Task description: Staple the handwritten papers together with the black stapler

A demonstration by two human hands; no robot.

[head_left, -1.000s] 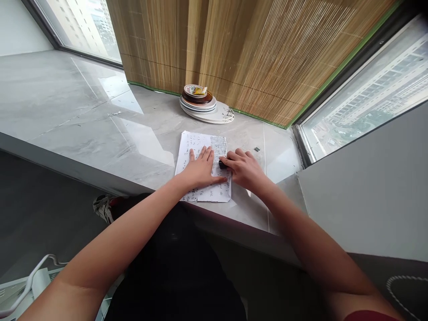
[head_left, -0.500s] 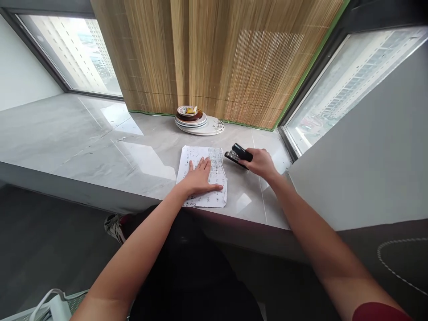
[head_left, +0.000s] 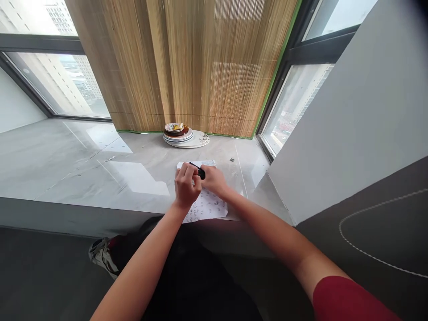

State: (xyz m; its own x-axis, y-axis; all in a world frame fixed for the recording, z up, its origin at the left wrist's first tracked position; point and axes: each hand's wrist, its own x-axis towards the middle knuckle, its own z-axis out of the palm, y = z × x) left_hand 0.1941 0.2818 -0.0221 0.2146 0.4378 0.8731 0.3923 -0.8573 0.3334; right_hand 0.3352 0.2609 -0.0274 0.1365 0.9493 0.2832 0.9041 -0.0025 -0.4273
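A white sheet of paper with printed text lies near the front edge of the grey stone sill. Over its far part both of my hands meet around a black stapler. My right hand is closed round the stapler's rear. My left hand is curled against the stapler's front end, fingers bent; whether it also pinches the paper I cannot make out. Most of the stapler is hidden by my fingers.
A stack of plates with a small bowl on top stands at the back of the sill, against the bamboo blind. A small dark bit lies right of the paper. A grey wall panel borders the right.
My right hand carried the stapler from the right of the paper back over its top. My left hand lifted off the sheet and curled onto the stapler. The camera tilted up.
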